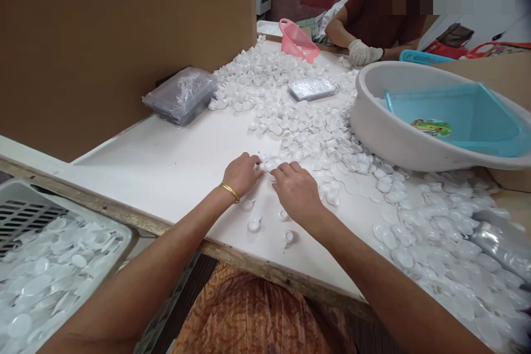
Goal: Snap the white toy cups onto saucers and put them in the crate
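Observation:
At the near edge of the main pile, my left hand (pixel 241 176) has its fingers closed on a small white plastic piece (pixel 256 167). My right hand (pixel 297 192) is just beside it, thumb and fingers curled in a pinch around another small white piece. Its fingertips partly hide that piece. Between my wrists and the table edge lie a few loose white plastic pieces with a round cup and a short tab, one of them a ringed piece (pixel 254 225) and another a tabbed piece (pixel 289 237). A gold bracelet circles my left wrist.
Heaped white pieces (pixel 307 121) spread over the white table (pixel 166 160). A grey tub (pixel 373 121) with a blue scoop (pixel 464 105) stands right; a pink scoop (pixel 296 41) lies behind. A crate (pixel 124 232) of white pieces sits lower left. Opposite, a person's gloved hand (pixel 362 53) works.

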